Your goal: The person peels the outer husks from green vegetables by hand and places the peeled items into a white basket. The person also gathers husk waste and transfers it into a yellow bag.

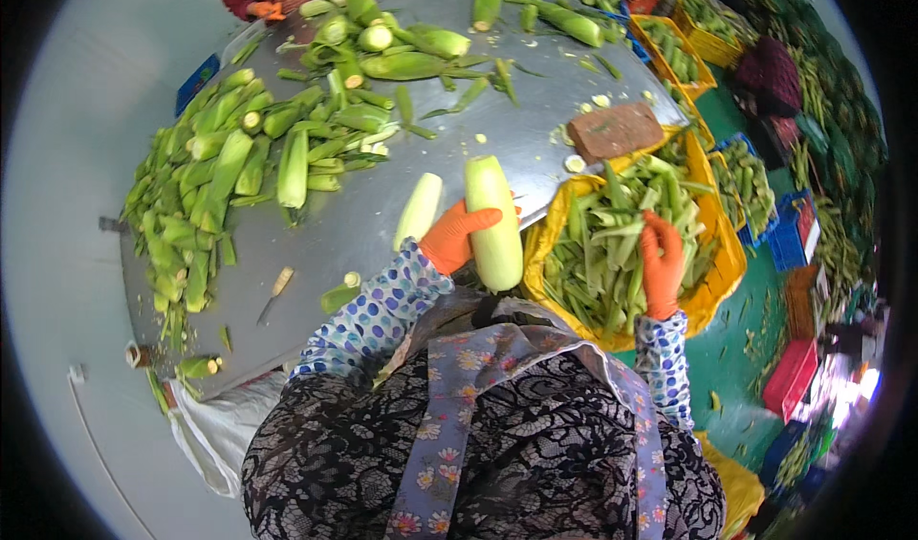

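My left hand [453, 237], in an orange glove, is closed around an ear of corn in pale green husk [495, 231] above the table's near edge. Another pale ear [419, 210] lies on the metal table [430, 135], just left of that hand. My right hand [661, 264], also gloved in orange, is over a yellow-lined crate [726, 271] filled with stripped husk leaves [602, 246]. Its fingers are pinched at a pale husk strip; their tips are partly hidden. A brick [615, 132] rests on the table's right corner. A knife with a light handle [282, 282] lies farther left.
A large pile of green ears [208, 160] covers the table's left side, with more [401, 65] at the far side. A co-worker's orange-gloved hand [266, 10] is at the far edge. Filled crates [706, 81] line the right. A white sack [215, 425] hangs at the near left.
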Available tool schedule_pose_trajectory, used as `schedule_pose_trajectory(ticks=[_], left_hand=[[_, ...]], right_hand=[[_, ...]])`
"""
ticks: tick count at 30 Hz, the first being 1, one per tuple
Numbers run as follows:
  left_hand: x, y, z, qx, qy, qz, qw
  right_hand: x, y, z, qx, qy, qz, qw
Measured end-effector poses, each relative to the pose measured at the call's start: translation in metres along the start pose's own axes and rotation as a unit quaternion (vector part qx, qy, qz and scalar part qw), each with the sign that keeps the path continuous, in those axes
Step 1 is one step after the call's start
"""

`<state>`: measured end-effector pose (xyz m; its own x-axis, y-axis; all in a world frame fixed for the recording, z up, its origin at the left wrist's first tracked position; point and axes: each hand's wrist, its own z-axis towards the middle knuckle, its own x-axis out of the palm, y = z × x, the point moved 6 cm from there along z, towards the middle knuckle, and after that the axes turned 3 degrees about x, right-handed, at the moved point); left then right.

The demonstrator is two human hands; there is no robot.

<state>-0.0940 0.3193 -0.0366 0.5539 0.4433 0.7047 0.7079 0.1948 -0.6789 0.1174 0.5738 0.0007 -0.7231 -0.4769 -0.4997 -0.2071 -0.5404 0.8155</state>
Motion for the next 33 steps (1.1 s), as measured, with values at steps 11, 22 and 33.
schedule_pose_trajectory(ticks=[11,22,33], left_hand=[[-0.229,-0.075,-0.073,-0.07,-0.364,0.739,0.563],[-0.215,-0.225,0.162,0.193,-0.195,0.891,0.362],[-0.186,-0.243,0.199,0.12,-0.121,0.804,0.569]], right_hand=[[0.174,0.065,-0.004,-0.009,0.268,0.063,0.961],[0.199,0.067,-0.003,0.099,0.235,0.013,0.967],[0.201,0.058,-0.025,0.113,0.229,-0.005,0.967]])
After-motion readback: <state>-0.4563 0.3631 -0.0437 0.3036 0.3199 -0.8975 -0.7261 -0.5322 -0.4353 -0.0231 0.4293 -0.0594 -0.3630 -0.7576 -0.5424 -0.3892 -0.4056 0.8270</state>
